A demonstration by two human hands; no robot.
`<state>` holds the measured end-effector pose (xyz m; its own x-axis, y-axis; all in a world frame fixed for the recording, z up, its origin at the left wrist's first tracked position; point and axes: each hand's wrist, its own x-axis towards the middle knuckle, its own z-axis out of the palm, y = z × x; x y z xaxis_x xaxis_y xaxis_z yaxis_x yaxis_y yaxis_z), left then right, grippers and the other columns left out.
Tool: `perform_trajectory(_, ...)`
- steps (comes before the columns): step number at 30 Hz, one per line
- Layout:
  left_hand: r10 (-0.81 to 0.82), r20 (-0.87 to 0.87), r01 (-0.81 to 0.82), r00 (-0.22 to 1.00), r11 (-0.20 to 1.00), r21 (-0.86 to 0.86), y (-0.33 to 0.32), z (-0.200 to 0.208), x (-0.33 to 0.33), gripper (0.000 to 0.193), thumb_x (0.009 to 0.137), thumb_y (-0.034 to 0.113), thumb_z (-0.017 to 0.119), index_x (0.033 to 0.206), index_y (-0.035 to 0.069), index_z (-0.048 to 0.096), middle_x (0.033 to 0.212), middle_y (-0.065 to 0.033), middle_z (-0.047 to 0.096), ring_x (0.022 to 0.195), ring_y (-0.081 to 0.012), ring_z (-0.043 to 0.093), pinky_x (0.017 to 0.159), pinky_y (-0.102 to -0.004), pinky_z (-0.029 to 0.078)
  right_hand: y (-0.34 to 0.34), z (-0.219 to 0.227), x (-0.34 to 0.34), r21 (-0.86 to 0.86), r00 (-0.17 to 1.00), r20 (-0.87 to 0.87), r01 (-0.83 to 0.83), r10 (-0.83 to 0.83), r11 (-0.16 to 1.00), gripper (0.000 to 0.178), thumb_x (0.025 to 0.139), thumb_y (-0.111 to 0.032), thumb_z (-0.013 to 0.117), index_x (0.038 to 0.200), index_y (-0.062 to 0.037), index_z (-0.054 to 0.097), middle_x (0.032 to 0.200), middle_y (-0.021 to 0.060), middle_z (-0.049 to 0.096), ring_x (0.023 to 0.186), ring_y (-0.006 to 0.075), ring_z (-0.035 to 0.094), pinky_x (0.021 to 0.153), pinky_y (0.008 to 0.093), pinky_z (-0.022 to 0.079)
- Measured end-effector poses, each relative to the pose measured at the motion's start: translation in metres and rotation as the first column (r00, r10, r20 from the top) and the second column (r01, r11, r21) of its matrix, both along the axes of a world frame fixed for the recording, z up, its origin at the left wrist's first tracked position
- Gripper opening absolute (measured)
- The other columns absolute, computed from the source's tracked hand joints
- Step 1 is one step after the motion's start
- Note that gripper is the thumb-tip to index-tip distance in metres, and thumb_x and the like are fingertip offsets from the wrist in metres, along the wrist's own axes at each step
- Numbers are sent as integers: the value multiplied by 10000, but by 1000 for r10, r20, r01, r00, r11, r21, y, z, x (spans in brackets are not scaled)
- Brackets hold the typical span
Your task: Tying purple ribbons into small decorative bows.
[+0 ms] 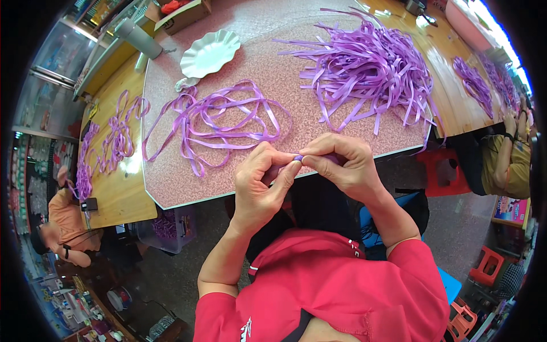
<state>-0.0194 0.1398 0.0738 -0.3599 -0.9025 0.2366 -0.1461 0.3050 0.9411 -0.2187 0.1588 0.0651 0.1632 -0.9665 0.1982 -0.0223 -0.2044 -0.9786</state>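
Just off the table's front edge, my left hand (256, 181) and my right hand (345, 165) meet, each pinched shut. Between the fingertips shows a small bit of purple ribbon (298, 158); the rest of it is hidden inside my hands. Beyond my left hand, a loose tangle of long purple ribbons (194, 132) lies in loops on the pink speckled table (188, 191). A thick heap of purple ribbons (373, 71) spreads past my right hand, some ends hanging over the table's right edge.
A white scalloped plate (211, 52), a grey cylinder (137, 37) and a cardboard box (182, 17) stand at the far left. More ribbons (118, 137) lie on the wooden table at left. People sit at both sides. A red stool (444, 172) stands at right, a plastic bin (171, 228) below left.
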Motion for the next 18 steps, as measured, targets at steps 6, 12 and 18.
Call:
perform_trajectory(6, 4, 60, 4, 998, 991, -137, -2, 2, 0, 79, 879, -11, 731, 940, -19, 681, 787, -4, 536, 665, -56, 465, 567, -210, 334, -5, -1, -6, 198, 980, 193, -88, 49, 976, 89, 910, -5, 707, 993, 26, 714, 948, 67, 696, 765, 69, 613, 632, 210, 474)
perform_trajectory(12, -92, 82, 105, 992, 980, -170, -4, 6, 2, 96, 853, -6, 754, 926, -11, 691, 775, -8, 547, 654, -62, 472, 556, -218, 329, -7, 15, -17, 420, 953, 281, -229, 114, 878, 100, 909, -29, 718, 998, 16, 719, 916, 49, 698, 609, 0, 495, 490, 174, 325)
perform_trajectory(18, -34, 34, 38, 999, 992, -118, -3, 1, 0, 99, 851, -6, 757, 919, -16, 685, 773, -5, 542, 655, -62, 464, 557, -225, 331, -1, -3, -6, 45, 995, 89, -48, 44, 998, 96, 908, -3, 709, 1002, 12, 720, 899, 53, 693, 676, 34, 554, 543, 196, 396)
